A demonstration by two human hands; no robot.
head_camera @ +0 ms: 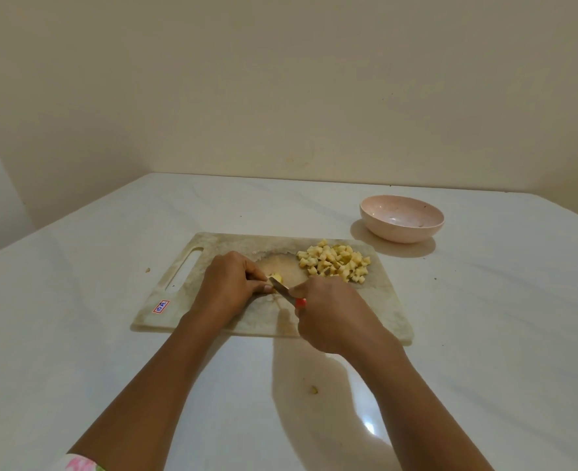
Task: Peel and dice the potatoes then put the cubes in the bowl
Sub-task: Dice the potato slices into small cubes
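potato piece (276, 277) sits on the cutting board (365, 311), pinched under the curled fingers of the left grip (228, 283). right grip (328, 314) clasps the red-handled knife (284, 291), blade against the piece. diced cubes (335, 263) heap on the board's far right corner; pink bowl (402, 232) stands beyond them, apart, on the table (110, 334)

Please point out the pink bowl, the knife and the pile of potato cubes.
Pink speckled bowl (401, 234): head view, outer wall.
Orange-handled knife (281, 289): head view, steel blade.
Pile of yellow potato cubes (335, 263): head view, middle.
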